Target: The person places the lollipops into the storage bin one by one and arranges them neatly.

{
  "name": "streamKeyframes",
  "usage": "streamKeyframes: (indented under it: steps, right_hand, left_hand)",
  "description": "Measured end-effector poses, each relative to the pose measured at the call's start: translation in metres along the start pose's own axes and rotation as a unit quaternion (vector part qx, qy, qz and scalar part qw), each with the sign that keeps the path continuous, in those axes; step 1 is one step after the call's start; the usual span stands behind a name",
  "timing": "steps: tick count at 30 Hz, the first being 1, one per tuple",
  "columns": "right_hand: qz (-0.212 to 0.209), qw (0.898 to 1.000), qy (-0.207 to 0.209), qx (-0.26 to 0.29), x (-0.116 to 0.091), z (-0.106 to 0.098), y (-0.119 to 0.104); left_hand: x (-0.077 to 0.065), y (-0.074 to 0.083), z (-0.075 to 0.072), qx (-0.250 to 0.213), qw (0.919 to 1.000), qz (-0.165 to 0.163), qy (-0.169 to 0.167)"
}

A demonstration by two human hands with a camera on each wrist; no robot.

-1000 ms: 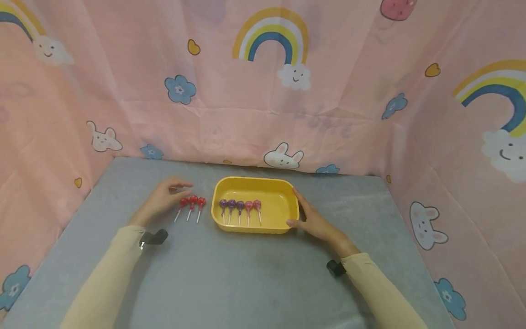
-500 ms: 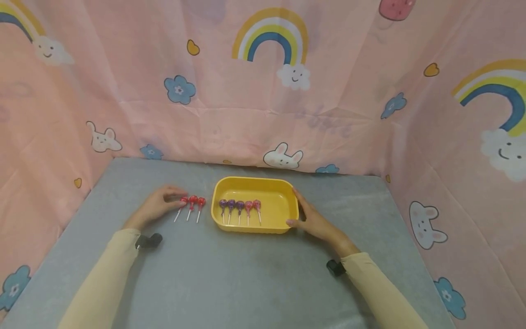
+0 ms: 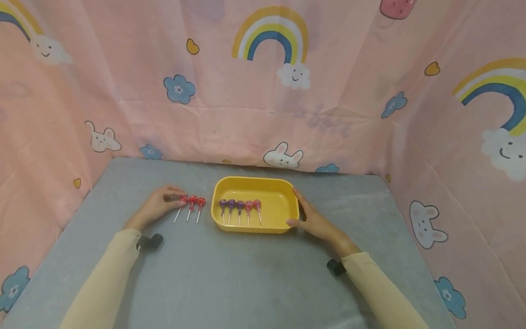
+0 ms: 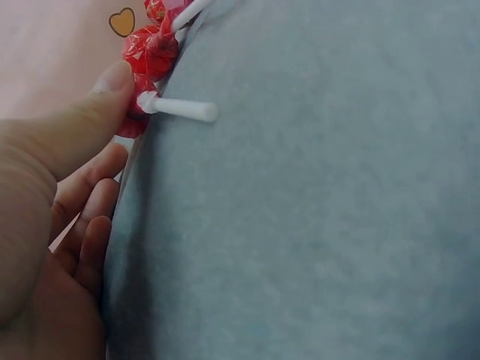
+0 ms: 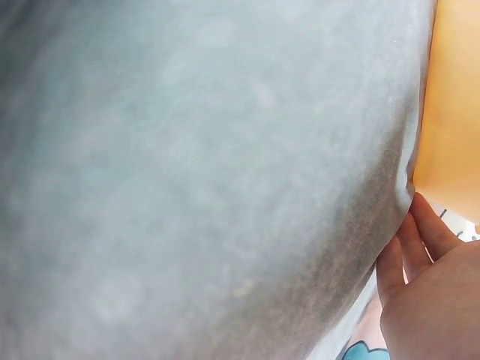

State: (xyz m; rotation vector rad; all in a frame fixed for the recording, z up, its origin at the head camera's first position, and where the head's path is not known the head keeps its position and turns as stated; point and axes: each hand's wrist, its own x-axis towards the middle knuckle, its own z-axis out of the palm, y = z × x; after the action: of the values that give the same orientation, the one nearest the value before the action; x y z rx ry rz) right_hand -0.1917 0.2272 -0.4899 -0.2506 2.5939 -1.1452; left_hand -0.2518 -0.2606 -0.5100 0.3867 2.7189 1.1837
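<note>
My left hand pinches the leftmost red lollipop by its wrapped head, between thumb and fingers. In the left wrist view the thumb lies on the red wrapper, and the white stick points away from the palm. Two more red lollipops lie just right of it on the table. My right hand holds the right end of a yellow tray, thumb at the near corner and fingers along the side. Inside the tray, three purple lollipops and two pink lollipops lie in a row.
A grey cloth covers the table. Pink printed curtain hangs behind it and at both sides. A dark wrist camera sits on the left wrist, another dark camera on the right.
The left hand has come down a little onto the leftmost red lollipop, its thumb and fingers closing on the head. The right hand and the tray have stayed put.
</note>
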Motion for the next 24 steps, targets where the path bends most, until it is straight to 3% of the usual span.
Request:
streamKeyframes:
  steps: [14, 24]
  right_hand:
    - [-0.010, 1.000, -0.005, -0.001, -0.002, -0.001, -0.001]
    - [0.000, 1.000, -0.003, 0.006, 0.002, 0.001, 0.003]
  left_hand:
    - [0.001, 0.013, -0.009, -0.005, 0.9999, 0.006, -0.013]
    - [0.010, 0.045, -0.016, -0.046, 0.9989, 0.002, -0.005]
